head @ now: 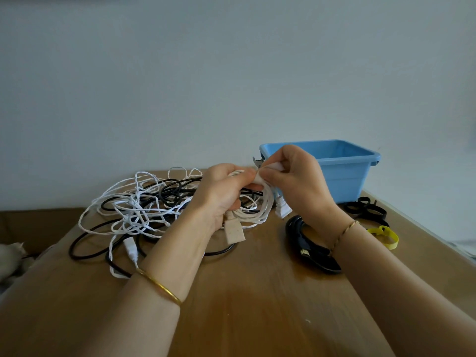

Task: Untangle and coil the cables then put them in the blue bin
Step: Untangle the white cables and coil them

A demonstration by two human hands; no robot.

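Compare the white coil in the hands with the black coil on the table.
The white coil is thin-corded, gripped by the left hand off the table, the right hand pinching its strap; the black coil is thicker-corded and lies on the table. Both are looped.

Table: glossy brown wood grain. Bin: smooth blue plastic. White cable: braided texture. Black cable: smooth, slightly shiny.

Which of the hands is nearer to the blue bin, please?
Right. The right hand is just in front of the blue bin, at its left corner; the left hand is farther left, by the tangled cables.
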